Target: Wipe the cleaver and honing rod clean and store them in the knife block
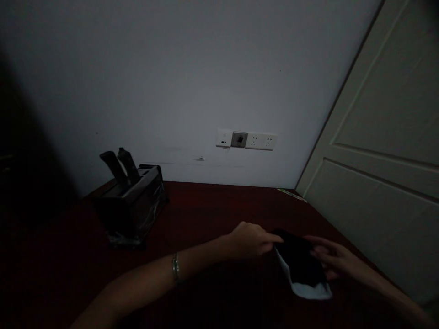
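Note:
A black, soft-looking piece (302, 260) with a pale white border or underside (310, 291) is between my two hands, low on the right of the head view. It may be folded cloth, but the dim light hides its exact kind. My left hand (248, 241), below a bracelet-wearing wrist, is closed with its fingertips on the upper left corner. Along the opposite edge, my right hand (331, 258) grips the piece with bent fingers, some of them hidden behind it.
On the dark red tabletop (212, 201), a black slotted holder (137, 201) with two upright dark handles stands at left. Wall sockets (245, 140) sit above the back edge. A pale panelled door (384, 151) borders the right. A thin printed strip (291, 194) lies at the back right corner.

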Action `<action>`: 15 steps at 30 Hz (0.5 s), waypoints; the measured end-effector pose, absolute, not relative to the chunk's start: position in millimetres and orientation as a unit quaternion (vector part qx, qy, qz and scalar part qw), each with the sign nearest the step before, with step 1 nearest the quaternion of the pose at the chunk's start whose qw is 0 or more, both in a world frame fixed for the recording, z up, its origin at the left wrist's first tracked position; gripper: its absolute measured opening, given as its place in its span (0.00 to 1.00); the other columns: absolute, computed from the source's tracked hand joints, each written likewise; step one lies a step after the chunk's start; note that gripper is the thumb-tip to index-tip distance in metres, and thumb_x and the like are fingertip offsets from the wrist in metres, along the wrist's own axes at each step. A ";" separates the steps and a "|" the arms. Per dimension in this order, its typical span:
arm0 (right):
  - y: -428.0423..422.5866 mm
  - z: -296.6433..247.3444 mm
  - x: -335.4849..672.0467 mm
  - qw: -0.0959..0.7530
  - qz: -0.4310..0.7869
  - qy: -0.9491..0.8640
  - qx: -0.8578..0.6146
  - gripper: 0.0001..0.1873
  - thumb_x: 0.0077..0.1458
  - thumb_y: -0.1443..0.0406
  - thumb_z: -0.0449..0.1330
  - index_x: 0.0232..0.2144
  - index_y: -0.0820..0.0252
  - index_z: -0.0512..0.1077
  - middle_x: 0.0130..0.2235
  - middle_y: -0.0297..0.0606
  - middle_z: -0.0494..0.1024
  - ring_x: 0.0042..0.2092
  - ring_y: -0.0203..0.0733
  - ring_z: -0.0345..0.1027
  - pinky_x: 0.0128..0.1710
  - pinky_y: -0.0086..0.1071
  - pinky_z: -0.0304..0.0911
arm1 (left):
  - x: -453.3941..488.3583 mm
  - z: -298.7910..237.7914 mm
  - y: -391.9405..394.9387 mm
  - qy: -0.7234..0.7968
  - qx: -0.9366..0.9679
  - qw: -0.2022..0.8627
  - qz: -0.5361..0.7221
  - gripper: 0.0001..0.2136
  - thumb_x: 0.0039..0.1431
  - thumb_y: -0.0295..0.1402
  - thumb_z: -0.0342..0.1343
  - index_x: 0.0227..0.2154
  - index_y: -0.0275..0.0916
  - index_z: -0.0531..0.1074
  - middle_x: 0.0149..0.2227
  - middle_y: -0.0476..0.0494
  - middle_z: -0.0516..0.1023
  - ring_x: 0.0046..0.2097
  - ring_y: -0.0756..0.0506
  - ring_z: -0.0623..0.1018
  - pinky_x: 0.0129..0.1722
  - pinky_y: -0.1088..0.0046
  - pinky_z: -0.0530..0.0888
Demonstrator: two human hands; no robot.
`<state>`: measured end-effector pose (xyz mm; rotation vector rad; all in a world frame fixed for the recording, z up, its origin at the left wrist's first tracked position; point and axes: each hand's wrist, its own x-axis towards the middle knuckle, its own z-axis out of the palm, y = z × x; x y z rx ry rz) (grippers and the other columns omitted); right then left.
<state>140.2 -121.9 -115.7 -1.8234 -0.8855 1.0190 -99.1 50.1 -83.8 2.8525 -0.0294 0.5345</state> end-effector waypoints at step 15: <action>53.9 -157.4 -120.1 0.427 0.578 -0.442 -0.536 0.32 0.36 0.59 0.66 0.45 0.59 0.61 0.23 0.26 0.68 0.22 0.34 0.66 0.21 0.30 0.66 | -372.3 -91.5 125.4 0.418 0.717 0.534 0.166 0.13 0.41 0.34 0.55 0.32 0.34 0.73 0.18 0.55 0.62 0.21 0.55 0.63 0.20 0.81 0.65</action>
